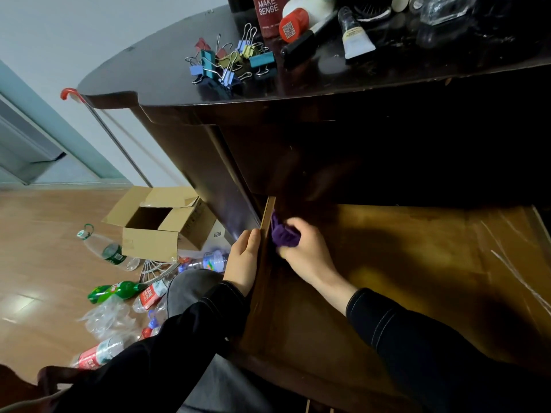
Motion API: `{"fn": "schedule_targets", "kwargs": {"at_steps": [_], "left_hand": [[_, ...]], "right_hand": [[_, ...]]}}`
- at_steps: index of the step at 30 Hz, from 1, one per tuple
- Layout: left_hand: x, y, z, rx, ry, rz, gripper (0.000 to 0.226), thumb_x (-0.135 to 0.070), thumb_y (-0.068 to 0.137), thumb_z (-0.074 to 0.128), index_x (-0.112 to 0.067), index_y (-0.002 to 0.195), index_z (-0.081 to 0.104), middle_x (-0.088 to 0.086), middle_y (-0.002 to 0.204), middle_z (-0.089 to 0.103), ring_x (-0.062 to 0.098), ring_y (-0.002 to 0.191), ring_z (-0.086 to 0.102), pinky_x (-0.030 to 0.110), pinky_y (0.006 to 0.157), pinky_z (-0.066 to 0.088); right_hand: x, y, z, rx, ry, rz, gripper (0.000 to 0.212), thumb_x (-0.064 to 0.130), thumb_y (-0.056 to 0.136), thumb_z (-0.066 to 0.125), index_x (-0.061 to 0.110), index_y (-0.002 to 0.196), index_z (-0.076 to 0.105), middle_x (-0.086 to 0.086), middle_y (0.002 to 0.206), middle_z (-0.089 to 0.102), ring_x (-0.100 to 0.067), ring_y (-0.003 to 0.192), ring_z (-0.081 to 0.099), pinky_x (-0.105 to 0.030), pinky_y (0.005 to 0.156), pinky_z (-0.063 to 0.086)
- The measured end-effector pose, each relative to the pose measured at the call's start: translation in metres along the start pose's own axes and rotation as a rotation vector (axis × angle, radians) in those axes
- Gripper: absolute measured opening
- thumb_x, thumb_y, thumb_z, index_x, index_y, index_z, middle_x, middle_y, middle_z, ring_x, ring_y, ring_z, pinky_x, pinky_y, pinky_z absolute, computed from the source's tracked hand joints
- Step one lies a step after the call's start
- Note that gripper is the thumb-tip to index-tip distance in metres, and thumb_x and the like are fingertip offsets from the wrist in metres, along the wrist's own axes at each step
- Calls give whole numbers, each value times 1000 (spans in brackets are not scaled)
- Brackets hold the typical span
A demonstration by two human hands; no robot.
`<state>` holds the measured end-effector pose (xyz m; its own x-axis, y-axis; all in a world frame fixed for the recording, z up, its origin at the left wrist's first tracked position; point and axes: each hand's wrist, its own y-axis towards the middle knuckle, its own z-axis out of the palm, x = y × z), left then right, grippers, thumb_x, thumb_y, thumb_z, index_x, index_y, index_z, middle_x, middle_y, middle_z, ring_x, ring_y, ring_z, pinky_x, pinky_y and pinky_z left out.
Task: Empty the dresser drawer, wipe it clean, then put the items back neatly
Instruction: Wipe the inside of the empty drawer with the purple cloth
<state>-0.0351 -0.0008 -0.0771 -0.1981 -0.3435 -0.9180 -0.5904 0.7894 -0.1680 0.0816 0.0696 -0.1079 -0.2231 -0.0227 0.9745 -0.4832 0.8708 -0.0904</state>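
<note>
Far to the left of the left grip, on the wooden floor, an open cardboard box stands with a clear plastic bottle lying at its left. Nearer the person than the box lie a green bottle and several crumpled red-labelled bottles. A metal pole with a red handle leans behind them, up and left of the same grip.

The left grip is wide. Its fingers lie straight along the outer face of the drawer's left side wall, and they touch the wall without curling round it. Just right of it, across that wall, the right grip is closed around a bunched purple cloth. The cloth sticks out beyond the knuckles and is pressed into the far left corner of the drawer, against the inner face of the side wall. The drawer is pulled out, and its glossy wooden bottom spreads to the right of this grip, with pale scratches near its right edge. Both forearms wear dark sleeves.

Well above both grips, the dark worktop carries a heap of coloured binder clips. To the right of the clips are a red tube printed MAKE SENSE, a red-capped container, a white tube and further dark items too blurred to name.
</note>
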Motion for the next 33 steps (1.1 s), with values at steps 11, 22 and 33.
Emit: {"fn": "schedule_targets", "kwargs": {"at_steps": [11, 22, 33], "left_hand": [[-1, -1, 0, 6, -26, -23, 22, -31, 107, 41, -27, 99, 61, -2, 105, 65, 20, 108, 59, 34, 98, 41], [-1, 0, -2, 43, 12, -51, 23, -35, 107, 36, -24, 111, 56, 8, 122, 61, 24, 117, 56, 37, 104, 38], [1, 2, -2, 42, -6, -62, 24, -36, 107, 37, -24, 109, 58, 11, 119, 64, 26, 116, 58, 47, 111, 38]], "right_hand": [[0, -9, 4, 4, 18, -14, 50, 5, 83, 71, 26, 127, 59, 12, 112, 63, -12, 107, 62, -26, 84, 53], [-17, 15, -12, 14, 19, 174, 38, 4, 81, 70, 28, 109, 57, 10, 102, 62, -22, 100, 64, -30, 64, 50], [-42, 7, 9, 169, -180, 111, 44, 20, 95, 67, 21, 138, 56, 0, 137, 61, -23, 126, 57, -37, 104, 49]]}}
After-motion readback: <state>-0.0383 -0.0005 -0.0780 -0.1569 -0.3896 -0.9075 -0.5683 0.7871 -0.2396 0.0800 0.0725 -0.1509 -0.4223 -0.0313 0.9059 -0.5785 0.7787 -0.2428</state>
